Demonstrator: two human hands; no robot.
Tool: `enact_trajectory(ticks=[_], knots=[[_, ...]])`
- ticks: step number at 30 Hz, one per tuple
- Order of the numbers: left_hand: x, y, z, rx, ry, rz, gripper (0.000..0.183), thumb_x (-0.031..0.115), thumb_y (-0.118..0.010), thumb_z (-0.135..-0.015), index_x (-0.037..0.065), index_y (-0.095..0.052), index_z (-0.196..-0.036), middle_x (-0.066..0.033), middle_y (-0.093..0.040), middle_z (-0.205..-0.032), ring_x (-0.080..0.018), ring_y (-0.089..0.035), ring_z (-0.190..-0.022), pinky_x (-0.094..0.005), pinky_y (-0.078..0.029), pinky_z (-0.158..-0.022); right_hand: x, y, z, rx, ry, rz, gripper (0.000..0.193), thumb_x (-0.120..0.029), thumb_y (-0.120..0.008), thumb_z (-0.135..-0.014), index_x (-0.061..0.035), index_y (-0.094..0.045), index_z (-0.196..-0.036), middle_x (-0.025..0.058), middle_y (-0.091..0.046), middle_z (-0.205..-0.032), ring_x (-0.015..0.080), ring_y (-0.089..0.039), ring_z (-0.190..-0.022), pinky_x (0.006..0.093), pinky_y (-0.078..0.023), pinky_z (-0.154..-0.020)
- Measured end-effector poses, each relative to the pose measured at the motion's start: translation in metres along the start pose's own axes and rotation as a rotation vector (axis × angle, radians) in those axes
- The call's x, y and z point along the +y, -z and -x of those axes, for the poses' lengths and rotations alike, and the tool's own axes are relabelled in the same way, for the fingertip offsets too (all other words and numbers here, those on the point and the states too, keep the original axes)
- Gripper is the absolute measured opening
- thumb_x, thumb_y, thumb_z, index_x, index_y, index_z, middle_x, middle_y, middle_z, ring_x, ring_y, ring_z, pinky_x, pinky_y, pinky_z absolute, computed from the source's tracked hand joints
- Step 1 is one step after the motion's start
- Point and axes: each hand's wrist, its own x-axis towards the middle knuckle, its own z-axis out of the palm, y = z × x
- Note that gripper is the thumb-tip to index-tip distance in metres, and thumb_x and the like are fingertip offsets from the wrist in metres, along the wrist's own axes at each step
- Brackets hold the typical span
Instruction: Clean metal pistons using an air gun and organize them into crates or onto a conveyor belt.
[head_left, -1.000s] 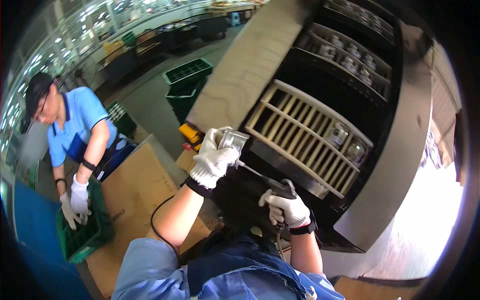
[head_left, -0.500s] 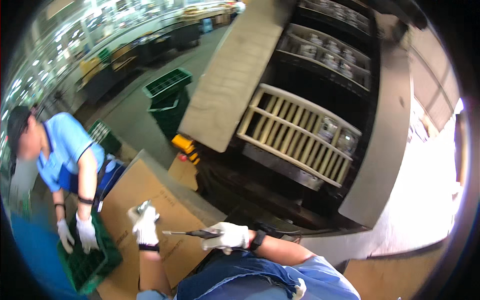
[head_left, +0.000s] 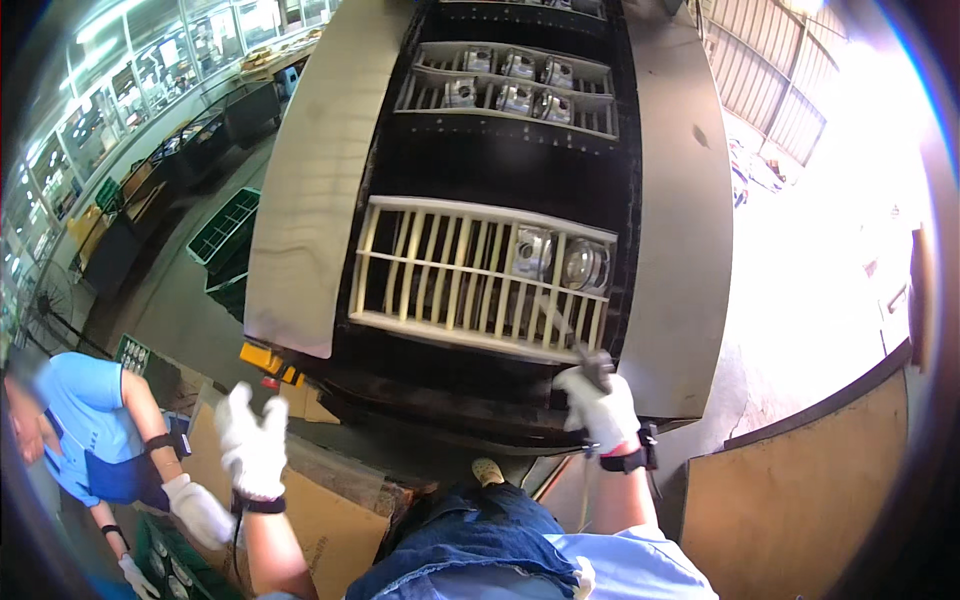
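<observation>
My left hand (head_left: 252,440), in a white glove, is raised beside the yellow-and-black fitting at the machine's front left corner. Its fingers are apart and nothing shows in them. In my right hand (head_left: 604,405), also gloved, is a screwdriver-like tool (head_left: 596,370) with a dark handle. Its blurred shaft points up and left over the near edge of a pale slatted rack (head_left: 440,322). Two silver metal parts that look like engine pistons (head_left: 531,252) sit side by side at the right end of this rack, apart from both hands.
Farther back on the dark conveyor bed, another rack (head_left: 605,115) holds several pistons. Metal side panels (head_left: 300,200) flank the bed. At left a co-worker in blue (head_left: 95,420) bends over a green crate (head_left: 155,545). Cardboard (head_left: 335,550) lies at my left, a wooden panel (head_left: 790,490) at right.
My view has turned toward the machine. My left hand, which held a small silver part, now shows none. The right hand has brought the tool up to the rack's near edge.
</observation>
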Motion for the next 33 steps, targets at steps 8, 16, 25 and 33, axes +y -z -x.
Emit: enact_trajectory(ticks=[8,16,25,33], knots=[[0.312,-0.123,-0.060,-0.317,-0.650,0.316,0.061,0.038,-0.067,-0.089,0.004,-0.048,-0.136,-0.0258,-0.057,-0.124,-0.0397,-0.059,-0.114,-0.0504,-0.052,-0.091,0.008,0.060,0.011,0.124,-0.058,-0.239,0.009,-0.014,-0.069,-0.088,-0.0050,-0.071,-0.087,0.0007,-0.056,-0.060,0.0103,-0.051,-0.043,0.0261,-0.041,-0.041],[0.372,-0.172,-0.073,-0.518,-0.224,0.501,0.055,0.021,-0.074,-0.079,0.004,-0.056,-0.128,-0.0183,-0.065,-0.109,-0.0310,-0.067,-0.097,-0.0442,-0.055,-0.088,0.007,0.075,0.013,-0.023,-0.060,-0.294,0.010,-0.013,-0.067,-0.090,-0.0037,-0.070,-0.093,-0.0009,-0.055,-0.060,0.0083,-0.050,-0.044,0.0244,-0.042,-0.044],[0.254,-0.130,-0.047,-1.208,0.965,2.265,0.048,0.037,-0.047,-0.092,-0.004,-0.067,-0.105,-0.0254,-0.070,-0.093,-0.0487,-0.069,-0.091,-0.0700,-0.049,-0.093,-0.023,0.002,-0.014,-0.634,-0.043,-0.362,0.021,-0.008,-0.062,-0.090,0.0097,-0.062,-0.101,0.0001,-0.045,-0.051,0.0075,-0.041,-0.037,0.0238,-0.042,-0.039],[0.118,-0.072,-0.021,-0.646,1.119,2.357,0.059,0.046,-0.038,-0.092,-0.001,-0.068,-0.109,-0.0273,-0.069,-0.088,-0.0473,-0.068,-0.084,-0.0720,-0.045,-0.096,-0.036,-0.104,0.011,-0.895,-0.057,-0.072,0.019,-0.012,-0.064,-0.090,0.0071,-0.067,-0.090,-0.0015,-0.048,-0.049,0.0076,-0.044,-0.038,0.0246,-0.040,-0.040]])
